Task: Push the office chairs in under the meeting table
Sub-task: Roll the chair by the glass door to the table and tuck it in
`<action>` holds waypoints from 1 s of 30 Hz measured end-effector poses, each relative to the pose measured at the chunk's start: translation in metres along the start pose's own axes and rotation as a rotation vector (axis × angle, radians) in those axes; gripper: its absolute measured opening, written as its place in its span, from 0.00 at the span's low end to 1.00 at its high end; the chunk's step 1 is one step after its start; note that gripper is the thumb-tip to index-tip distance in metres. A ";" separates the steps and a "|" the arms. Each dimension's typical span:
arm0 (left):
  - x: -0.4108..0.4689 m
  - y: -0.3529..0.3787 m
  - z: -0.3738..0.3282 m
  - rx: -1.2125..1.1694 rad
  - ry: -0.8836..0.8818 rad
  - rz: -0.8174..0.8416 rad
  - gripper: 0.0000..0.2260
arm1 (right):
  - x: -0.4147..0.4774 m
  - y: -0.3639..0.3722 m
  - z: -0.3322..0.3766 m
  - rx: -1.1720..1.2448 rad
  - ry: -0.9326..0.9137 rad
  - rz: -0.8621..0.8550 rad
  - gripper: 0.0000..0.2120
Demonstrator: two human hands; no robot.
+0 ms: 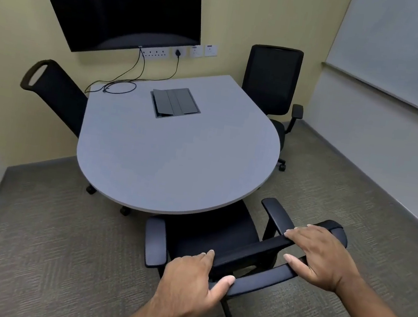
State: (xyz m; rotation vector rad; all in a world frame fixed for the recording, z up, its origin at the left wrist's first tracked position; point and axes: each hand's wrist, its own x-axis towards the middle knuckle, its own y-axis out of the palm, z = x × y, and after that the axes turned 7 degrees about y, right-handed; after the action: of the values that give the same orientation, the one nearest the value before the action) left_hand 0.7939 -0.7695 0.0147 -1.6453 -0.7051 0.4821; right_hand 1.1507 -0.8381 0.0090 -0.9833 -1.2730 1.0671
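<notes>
I have the grey counter (176, 153) ahead of my grips, the near office chair (215, 238) half under its edge. Left grip (192, 283) and right grip (323, 259) clasp the backrest top; I'd push evenly, keeping armrests clear.

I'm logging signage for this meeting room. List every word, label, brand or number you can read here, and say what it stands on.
No text can be read.
Wall screen: a small pale mark at its lower edge, too small to read.
Wall sockets: small dark labels on top, blurred.
Whiteboard: blank.
Meeting table and office chairs: no markings visible.
</notes>
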 end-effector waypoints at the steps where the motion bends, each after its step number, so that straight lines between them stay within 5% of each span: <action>1: 0.001 -0.001 0.000 0.001 -0.002 -0.004 0.53 | -0.001 -0.001 0.000 -0.003 0.005 0.001 0.29; 12: 0.004 -0.011 -0.005 -0.050 -0.036 -0.036 0.53 | 0.002 -0.005 -0.002 0.019 0.016 0.060 0.32; 18: 0.015 -0.011 -0.022 -0.101 -0.051 -0.044 0.44 | 0.010 -0.003 -0.025 0.068 -0.039 0.009 0.28; 25: 0.036 -0.016 -0.053 -0.203 -0.104 -0.079 0.23 | 0.016 0.002 -0.053 0.102 -0.094 0.012 0.27; 30: 0.069 -0.020 -0.059 -0.202 -0.147 -0.045 0.34 | 0.017 0.009 -0.068 0.145 -0.126 0.011 0.30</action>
State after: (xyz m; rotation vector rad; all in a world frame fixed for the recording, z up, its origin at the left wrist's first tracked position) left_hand 0.8794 -0.7630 0.0508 -1.7909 -0.9229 0.5171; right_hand 1.2185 -0.8183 0.0004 -0.8248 -1.2732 1.2288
